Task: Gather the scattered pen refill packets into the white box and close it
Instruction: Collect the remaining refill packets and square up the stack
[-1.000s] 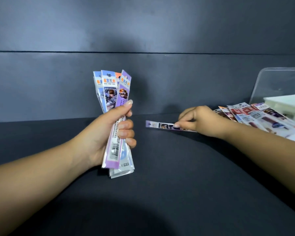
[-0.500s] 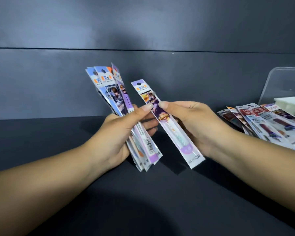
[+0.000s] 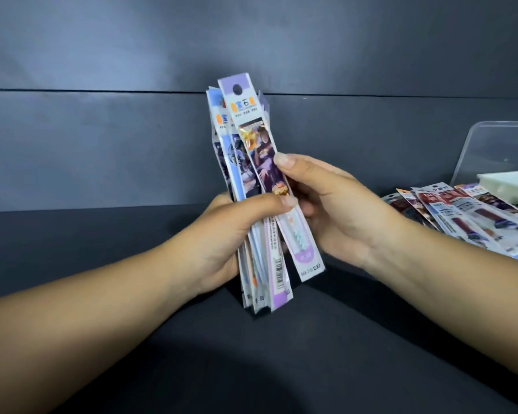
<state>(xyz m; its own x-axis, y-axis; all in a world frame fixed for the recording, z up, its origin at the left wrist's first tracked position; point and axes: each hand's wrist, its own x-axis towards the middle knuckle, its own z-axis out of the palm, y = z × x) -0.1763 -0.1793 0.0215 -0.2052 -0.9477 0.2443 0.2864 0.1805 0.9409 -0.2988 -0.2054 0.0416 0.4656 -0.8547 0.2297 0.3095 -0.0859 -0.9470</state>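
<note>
A bundle of several pen refill packets (image 3: 242,150) stands upright above the dark table, held at its middle. My left hand (image 3: 222,240) grips the bundle, thumb across the front. My right hand (image 3: 335,210) pinches the frontmost packet, a purple one (image 3: 304,258), against the bundle with thumb on its face. More packets (image 3: 461,216) lie fanned out on the table at the right. The white box (image 3: 509,183) sits at the far right edge, only partly in view, with its clear lid (image 3: 503,147) standing up behind it.
A dark table top (image 3: 251,369) stretches below my arms. A dark wall (image 3: 102,130) with a horizontal seam rises right behind it.
My right hand picked a purple packet off the table, carried it left and laid it against the front of the bundle. The bundle has turned more upright.
</note>
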